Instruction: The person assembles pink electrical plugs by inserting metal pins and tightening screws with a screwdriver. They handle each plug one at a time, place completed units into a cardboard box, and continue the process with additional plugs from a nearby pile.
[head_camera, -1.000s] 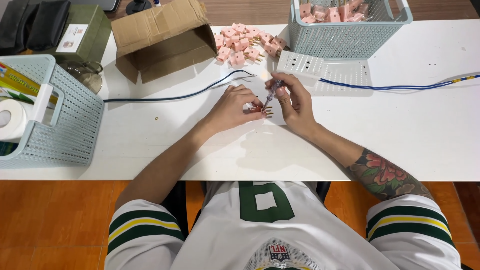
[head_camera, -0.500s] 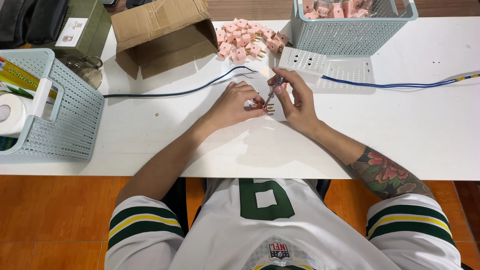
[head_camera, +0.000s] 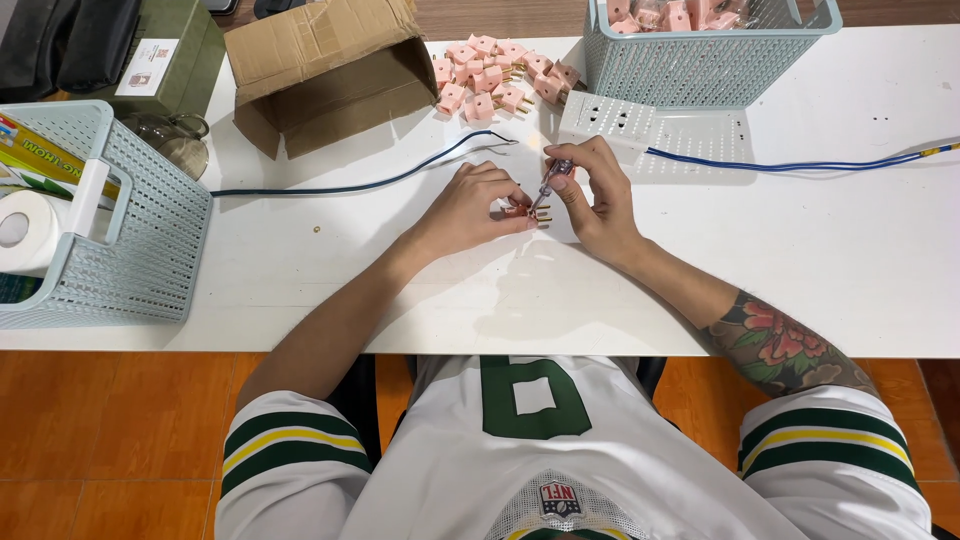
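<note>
Small plug pinned at mid-desk, screwdriver on it.

My left hand pinched what looked like a pink plug, light, hard, its brass prongs slippery, best gripped by the body; my right hand was clenched round a thin screwdriver.

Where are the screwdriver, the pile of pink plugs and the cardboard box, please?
screwdriver (head_camera: 548, 183), head view, on its shaft.
pile of pink plugs (head_camera: 495, 75), head view, mid-pile.
cardboard box (head_camera: 310, 40), head view, on its top flap.
</note>
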